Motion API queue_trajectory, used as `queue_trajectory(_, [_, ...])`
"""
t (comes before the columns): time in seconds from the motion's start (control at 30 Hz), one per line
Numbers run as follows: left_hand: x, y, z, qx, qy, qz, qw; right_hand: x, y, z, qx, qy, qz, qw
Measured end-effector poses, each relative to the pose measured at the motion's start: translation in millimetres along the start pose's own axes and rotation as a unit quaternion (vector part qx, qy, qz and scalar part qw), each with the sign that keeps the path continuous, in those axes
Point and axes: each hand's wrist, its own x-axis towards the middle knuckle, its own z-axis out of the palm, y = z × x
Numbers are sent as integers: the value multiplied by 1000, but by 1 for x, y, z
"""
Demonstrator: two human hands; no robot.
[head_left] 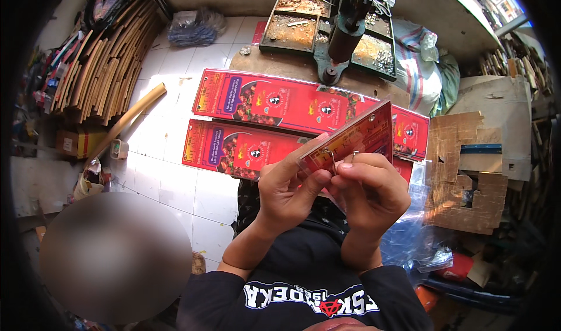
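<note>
A red printed sign (pixel 363 133) in a clear plastic cover is held up tilted before my chest. My left hand (pixel 287 186) is closed on its near left corner, thumb underneath. Thin metal rings (pixel 332 157) show at the sign's near edge, one by each hand. My right hand (pixel 373 186) pinches at that edge by the right ring, its fingertips partly hiding it. Beyond my hands, two long red printed strips (pixel 304 102) lie side by side, their right part covered by the sign.
A dark metal hand press (pixel 345 41) stands at the far side, between trays (pixel 289 31) of small metal parts. Stacked cardboard sheets (pixel 111 56) lean at far left. Cut cardboard (pixel 459 182) and clear plastic (pixel 403 226) lie right. A cardboard tube (pixel 131 114) leans left; a blurred patch hides lower left.
</note>
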Motion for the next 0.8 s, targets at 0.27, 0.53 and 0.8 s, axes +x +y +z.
queue_trajectory(0.27, [-1,-1,-3,3,3,-7,1000,3,-7,1,-51,-11,0,999])
queue_trajectory(0.53, [-1,0,-4,19,-5,15,1000,3,-14,4,-89,-26,2,996])
queue_trajectory(0.8, [-1,5,-5,63,-15,56,996,-2,-19,6,-104,-18,-9,994])
